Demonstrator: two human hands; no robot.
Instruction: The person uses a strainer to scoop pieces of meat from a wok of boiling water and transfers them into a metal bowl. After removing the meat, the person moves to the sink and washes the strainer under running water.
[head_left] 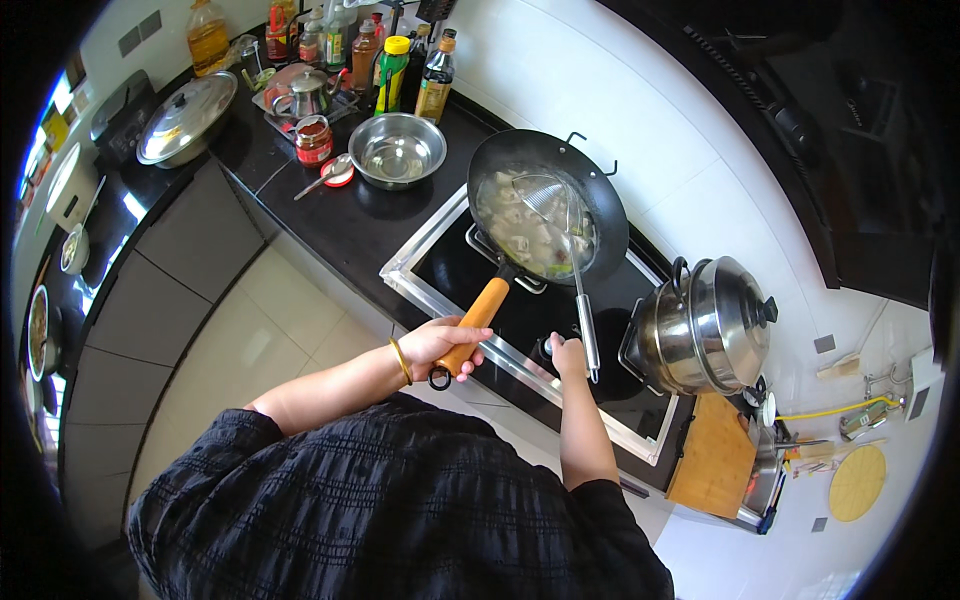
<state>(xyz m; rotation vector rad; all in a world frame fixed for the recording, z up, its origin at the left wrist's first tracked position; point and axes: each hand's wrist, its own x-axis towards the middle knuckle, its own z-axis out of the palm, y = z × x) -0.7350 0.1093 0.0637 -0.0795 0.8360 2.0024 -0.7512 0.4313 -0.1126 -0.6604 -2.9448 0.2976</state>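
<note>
The black wok point(549, 205) is seated on the glass cooktop point(455, 262), just left of the steel steamer pot point(703, 325). Its orange handle point(475, 323) is clasped by the left hand point(437, 346), fingers wrapped fully round it. The metal shaft of the wire skimmer point(552, 203) is pinched by the right hand point(567, 354). From both grips the wok lies up and away; the 2 long axes converge on the pale food in broth, where the skimmer's basket is dipped.

wok handle end point(447, 362) hidden in left hand point(437, 345)
</note>
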